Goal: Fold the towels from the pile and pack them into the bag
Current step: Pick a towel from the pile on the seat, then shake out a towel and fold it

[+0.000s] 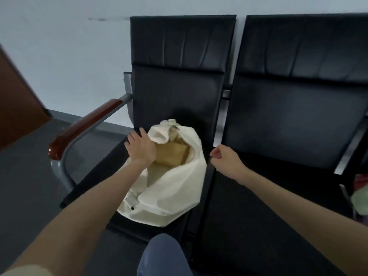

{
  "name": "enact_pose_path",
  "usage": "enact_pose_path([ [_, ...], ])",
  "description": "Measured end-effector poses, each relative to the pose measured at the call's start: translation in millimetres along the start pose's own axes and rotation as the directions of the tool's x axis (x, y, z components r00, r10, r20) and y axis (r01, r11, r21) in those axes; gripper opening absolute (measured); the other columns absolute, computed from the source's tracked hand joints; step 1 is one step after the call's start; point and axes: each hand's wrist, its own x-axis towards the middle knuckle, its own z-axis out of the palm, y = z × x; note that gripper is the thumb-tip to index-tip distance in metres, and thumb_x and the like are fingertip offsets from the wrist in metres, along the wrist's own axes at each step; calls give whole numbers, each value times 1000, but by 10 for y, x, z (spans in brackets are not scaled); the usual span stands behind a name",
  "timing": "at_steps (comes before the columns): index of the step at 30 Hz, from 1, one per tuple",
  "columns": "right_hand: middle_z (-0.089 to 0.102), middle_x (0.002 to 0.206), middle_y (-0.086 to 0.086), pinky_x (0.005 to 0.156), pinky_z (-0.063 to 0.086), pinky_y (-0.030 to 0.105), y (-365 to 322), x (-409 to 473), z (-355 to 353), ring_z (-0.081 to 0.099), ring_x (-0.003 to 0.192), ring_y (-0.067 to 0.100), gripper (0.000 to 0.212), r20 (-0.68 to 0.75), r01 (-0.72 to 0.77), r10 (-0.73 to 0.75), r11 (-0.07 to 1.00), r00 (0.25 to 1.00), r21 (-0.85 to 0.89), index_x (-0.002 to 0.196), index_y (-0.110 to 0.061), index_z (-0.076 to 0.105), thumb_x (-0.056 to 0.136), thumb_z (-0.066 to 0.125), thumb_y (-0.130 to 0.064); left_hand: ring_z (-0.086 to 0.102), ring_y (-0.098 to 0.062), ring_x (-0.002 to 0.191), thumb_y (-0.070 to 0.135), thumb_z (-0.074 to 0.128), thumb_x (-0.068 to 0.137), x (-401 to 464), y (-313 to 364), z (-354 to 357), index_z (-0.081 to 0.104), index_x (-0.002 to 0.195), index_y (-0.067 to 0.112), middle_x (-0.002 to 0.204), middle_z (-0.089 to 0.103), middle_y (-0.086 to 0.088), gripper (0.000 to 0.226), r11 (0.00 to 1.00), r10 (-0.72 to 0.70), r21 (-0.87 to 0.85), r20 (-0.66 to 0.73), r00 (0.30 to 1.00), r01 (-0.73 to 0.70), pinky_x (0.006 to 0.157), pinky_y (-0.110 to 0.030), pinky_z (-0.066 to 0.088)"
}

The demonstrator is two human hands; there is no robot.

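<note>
A cream cloth bag (175, 192) lies unzipped on the left black seat (99, 172). Inside its mouth I see a folded tan towel (173, 154). My left hand (140, 147) rests on the bag's left rim with its fingers spread and fairly straight, partly covering the opening. To the right of the bag, just above the gap between the seats, hovers my right hand (224, 158); its fingers are curled and nothing shows in it. At the far right edge some pink and green cloth (360, 198) lies bunched.
Two black padded seats stand side by side against a pale wall; the right seat (278, 186) bears nothing in view. A metal armrest with a red-brown wooden top (85, 124) runs left of the bag. My knee (163, 255) is at the bottom.
</note>
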Motion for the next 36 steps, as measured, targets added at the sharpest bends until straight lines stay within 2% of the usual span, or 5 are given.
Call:
enact_pose_path([
  [8, 55, 100, 5, 68, 48, 28, 1026, -652, -1008, 57, 86, 17, 17, -104, -150, 143, 987, 984, -56, 106, -11, 53, 90, 55, -7, 49, -31, 112, 21, 52, 92, -1042, 975, -23, 50, 124, 8, 121, 52, -15, 34, 839, 511, -238, 41, 859, -488, 90, -38, 41],
  [14, 60, 95, 9, 83, 52, 41, 1841, -1219, -1679, 60, 92, 27, 13, -276, -314, 293, 949, 915, -32, 99, -9, 55, 86, 57, -7, 49, -26, 120, 21, 52, 96, -1530, 1887, -80, 46, 135, 9, 131, 49, -11, 42, 703, 677, -387, 106, 729, -597, 101, -38, 42],
  [23, 58, 111, 19, 87, 40, 33, 2921, -1993, -2285, 54, 107, 34, 28, -479, -425, 342, 902, 808, -72, 115, 3, 54, 88, 56, -5, 47, -18, 123, 22, 55, 96, -2201, 3224, 163, 42, 139, 14, 136, 47, -6, 45, 540, 836, -459, 197, 511, -706, 99, -30, 42],
  [32, 11, 155, 27, 117, 9, 48, 3663, -2171, -3088, 5, 145, 39, 70, -797, -561, 347, 828, 494, 12, 146, -7, 28, 83, 60, -9, 47, -22, 124, 26, 59, 93, -2911, 4691, 524, 42, 139, 15, 138, 45, -7, 50, 361, 929, -551, 286, 236, -753, 100, -37, 43],
  [36, -2, 158, 20, 115, 17, 49, 3869, -2164, -3447, 6, 144, 41, 70, -828, -477, 458, 835, 323, 276, 150, -19, 20, 90, 53, -8, 49, -22, 121, 31, 62, 91, -3330, 5168, 734, 39, 143, 15, 141, 43, -6, 59, 304, 938, -620, 328, 114, -723, 99, -33, 41],
])
